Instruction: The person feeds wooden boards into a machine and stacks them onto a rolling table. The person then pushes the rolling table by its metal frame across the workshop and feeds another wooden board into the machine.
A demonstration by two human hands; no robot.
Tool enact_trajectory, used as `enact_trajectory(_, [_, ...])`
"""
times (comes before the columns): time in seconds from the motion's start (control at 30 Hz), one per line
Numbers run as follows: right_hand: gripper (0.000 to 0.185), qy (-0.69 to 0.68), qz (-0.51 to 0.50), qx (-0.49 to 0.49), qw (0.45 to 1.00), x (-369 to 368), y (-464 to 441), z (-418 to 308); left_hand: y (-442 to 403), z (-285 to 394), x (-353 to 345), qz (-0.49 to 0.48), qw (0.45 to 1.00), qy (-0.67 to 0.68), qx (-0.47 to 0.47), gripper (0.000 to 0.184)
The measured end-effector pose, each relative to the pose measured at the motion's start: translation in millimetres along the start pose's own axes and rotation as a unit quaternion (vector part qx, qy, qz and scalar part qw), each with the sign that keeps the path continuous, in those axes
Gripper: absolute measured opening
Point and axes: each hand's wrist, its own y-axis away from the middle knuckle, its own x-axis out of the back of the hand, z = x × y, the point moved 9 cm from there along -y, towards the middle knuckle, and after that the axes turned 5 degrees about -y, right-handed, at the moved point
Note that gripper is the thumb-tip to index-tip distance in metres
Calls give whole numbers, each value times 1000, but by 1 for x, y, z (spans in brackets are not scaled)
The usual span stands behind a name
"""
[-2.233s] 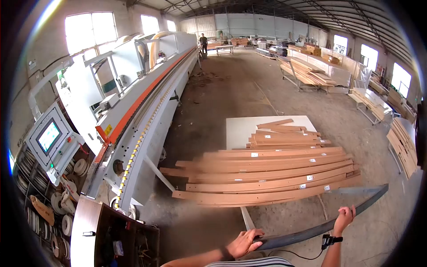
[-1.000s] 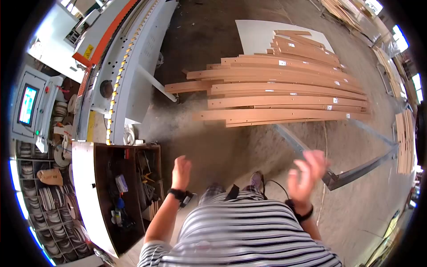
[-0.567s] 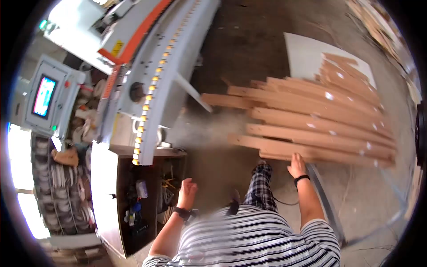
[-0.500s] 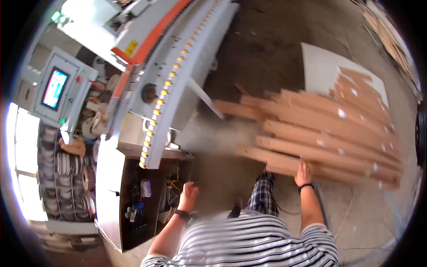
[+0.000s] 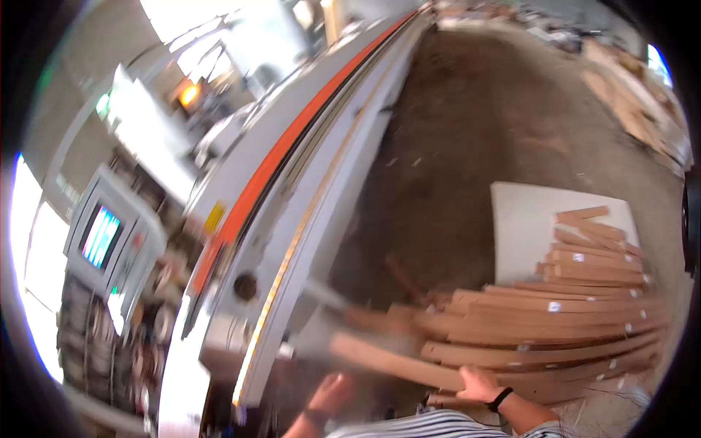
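My right hand point(image 5: 478, 383) grips a long, thin brown board strip point(image 5: 394, 363) near its middle, fingers over the top and thumb to the side. The strip's far end points left, toward the machine, and is raised slightly off the stack. Beneath and beyond it lies a fanned stack of similar brown board strips point(image 5: 540, 326), several with small white labels. My left hand point(image 5: 332, 394) is blurred by motion, loosely bent, with nothing visible in it. It hovers left of the strip's end, apart from it.
A long machine point(image 5: 292, 182) with an orange stripe and a roller-edged rail point(image 5: 292, 255) runs along the left. Its control screen point(image 5: 101, 235) stands at far left. A white panel point(image 5: 522, 226) lies under some strips, and more boards point(image 5: 621, 102) lie at upper right.
My view has tilted up, showing more of the machine and floor. My right hand has lifted a strip from the near side of the stack; its left end now swings outward.
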Motion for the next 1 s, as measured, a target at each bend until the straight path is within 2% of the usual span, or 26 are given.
enact_trajectory(0.03, [57,-5,15,64,998,18,-12,-29,-13,12,-15,3,1000,25,-8,28])
enact_trajectory(0.07, [55,10,-1,48,999,31,-22,-53,-18,40,-50,6,999,50,-17,26])
enact_trajectory(0.1, [54,-1,-5,57,998,34,-36,-75,-20,79,-84,-36,998,42,-43,25])
enact_trajectory(0.13, [54,8,-14,76,997,59,-37,-120,-49,100,-70,-82,984,-47,-154,28])
enact_trajectory(0.17, [53,-5,43,152,987,34,-60,-121,-73,120,-55,-111,949,-120,-268,32])
enact_trajectory(0.2, [52,-1,48,134,990,49,-59,-142,-74,151,-54,-32,945,-137,-294,30])
enact_trajectory(0.23, [50,4,49,117,992,62,-56,-169,-68,175,-60,14,953,-101,-285,28])
enact_trajectory(0.27, [49,-2,92,137,986,70,-55,-185,-60,199,-65,60,957,-63,-278,28])
enact_trajectory(0.3, [47,-6,132,158,979,77,-54,-196,-53,208,-73,70,969,27,-233,28])
enact_trajectory(0.33, [49,10,140,152,978,82,-52,-205,-51,217,-80,38,970,16,-240,21])
enact_trajectory(0.37, [47,8,153,156,976,73,-60,-199,-50,225,-83,6,969,3,-247,27])
enact_trajectory(0.43, [60,32,168,141,975,58,-63,-183,-51,227,-84,34,959,29,-280,20])
enact_trajectory(0.47, [70,-2,138,140,980,51,-67,-171,-49,223,-80,59,966,12,-251,14])
enact_trajectory(0.57, [63,-64,280,140,948,62,-39,-142,-73,205,-49,95,966,-6,-239,29])
enact_trajectory(0.6, [59,-94,303,93,944,60,-31,-119,-96,191,-33,70,968,-28,-239,49])
enact_trajectory(0.63, [55,-125,323,44,937,56,-16,-96,-98,191,-34,72,972,-55,-217,51])
enact_trajectory(0.7, [45,-41,425,-59,903,54,41,-81,-87,187,-33,80,976,-114,-169,54])
enact_trajectory(0.77, [38,-70,476,-57,875,22,82,-20,-104,170,-15,86,980,-86,-156,56])
enact_trajectory(0.83, [33,-78,508,-153,844,34,155,-29,-127,159,-7,95,979,-91,-155,55])
enact_trajectory(0.9, [31,71,633,-233,735,13,240,-7,-140,151,8,115,971,-132,-161,53])
enact_trajectory(0.93, [51,-133,536,-384,740,21,286,-3,-159,137,19,109,978,-108,-140,52])
enact_trajectory(0.97, [56,131,592,-461,647,-64,349,87,-187,119,35,102,984,-83,-121,50])
enact_trajectory(1.0, [63,97,637,-453,616,-72,408,78,-201,107,41,95,989,-56,-102,49])
